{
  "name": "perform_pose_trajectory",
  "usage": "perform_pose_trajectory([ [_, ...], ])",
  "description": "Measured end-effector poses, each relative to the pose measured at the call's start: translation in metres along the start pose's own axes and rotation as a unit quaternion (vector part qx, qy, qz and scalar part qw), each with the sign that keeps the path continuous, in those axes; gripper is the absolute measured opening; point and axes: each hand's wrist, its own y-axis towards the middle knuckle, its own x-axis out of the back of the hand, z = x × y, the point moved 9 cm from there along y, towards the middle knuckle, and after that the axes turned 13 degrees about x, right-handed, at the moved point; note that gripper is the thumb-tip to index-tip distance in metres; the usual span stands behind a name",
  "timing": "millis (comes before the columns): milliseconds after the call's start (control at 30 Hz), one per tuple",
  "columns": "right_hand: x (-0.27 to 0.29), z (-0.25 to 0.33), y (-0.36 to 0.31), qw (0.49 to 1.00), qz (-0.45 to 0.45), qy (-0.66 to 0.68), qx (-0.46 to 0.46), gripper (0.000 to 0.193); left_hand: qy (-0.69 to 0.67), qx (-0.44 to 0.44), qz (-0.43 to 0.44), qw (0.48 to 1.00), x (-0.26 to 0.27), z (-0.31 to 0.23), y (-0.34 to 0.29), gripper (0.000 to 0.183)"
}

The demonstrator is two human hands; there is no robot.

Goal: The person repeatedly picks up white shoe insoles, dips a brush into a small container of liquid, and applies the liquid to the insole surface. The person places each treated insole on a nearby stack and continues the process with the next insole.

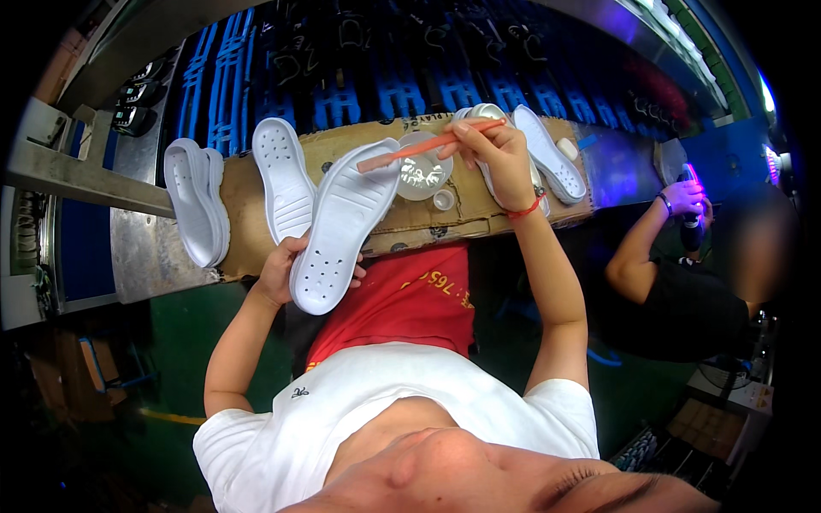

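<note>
My left hand (280, 267) grips a white shoe sole (349, 218) by its near end, tilted up over the bench edge. The sole's inner face shows, with small holes at the near end and ridges across its middle. Between the fingers of my right hand (496, 156) is an orange-handled brush (428, 144). Its bristle end lies over the far part of the held sole; whether it touches, I cannot tell. Behind the brush stands a clear bowl (428, 196) of pale contents, with a small white cup (444, 200) beside it.
A loose white sole (282, 171) and a pair of soles (197, 201) lie on cardboard (235, 218) to the left. Another sole (547, 154) lies right of my hand. Beyond is a dark conveyor with blue racks (338, 107). A co-worker (684, 282) works at right under violet light.
</note>
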Motion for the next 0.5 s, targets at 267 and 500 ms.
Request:
perform_pose_trajectory([
  [267,-0.070,0.040,0.022,0.934,0.300,-0.120,0.149,0.017,-0.026,0.063,0.030,0.997,-0.010,0.006,0.006,0.072],
  [500,-0.002,0.060,0.033,0.929,0.190,-0.263,0.177,0.016,-0.035,-0.008,0.017,0.999,-0.013,-0.002,0.012,0.071],
])
